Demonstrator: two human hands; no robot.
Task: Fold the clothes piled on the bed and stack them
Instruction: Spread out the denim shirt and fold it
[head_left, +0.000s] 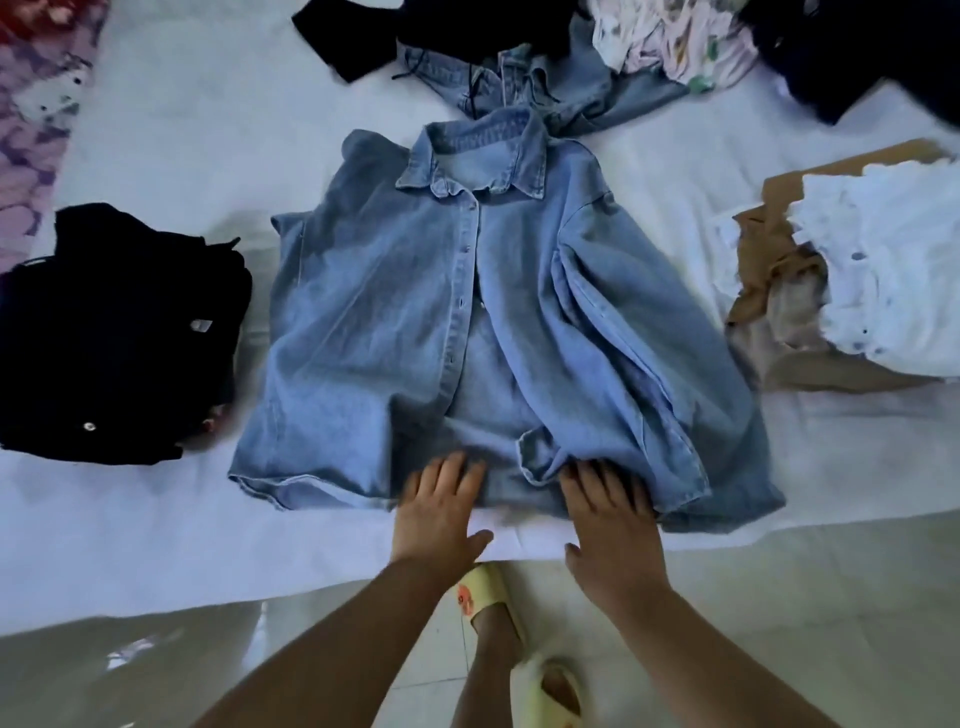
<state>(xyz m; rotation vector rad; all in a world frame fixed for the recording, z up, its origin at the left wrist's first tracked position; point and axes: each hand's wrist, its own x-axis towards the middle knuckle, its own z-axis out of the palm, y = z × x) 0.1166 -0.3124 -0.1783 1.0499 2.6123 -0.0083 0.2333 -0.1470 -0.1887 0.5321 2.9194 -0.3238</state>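
Denim shirt (467, 312) is spread front-up in the middle of the white bed (156, 156), collar away from the person and hem at the near edge. The hem is pressed flat by the left hand (441, 512) and the right hand (610, 519), fingers straight, nothing grasped. A dark folded stack (114, 338) is seen to the left, white and tan garments (857, 270) to the right, and an unfolded pile (597, 57) beyond the collar.
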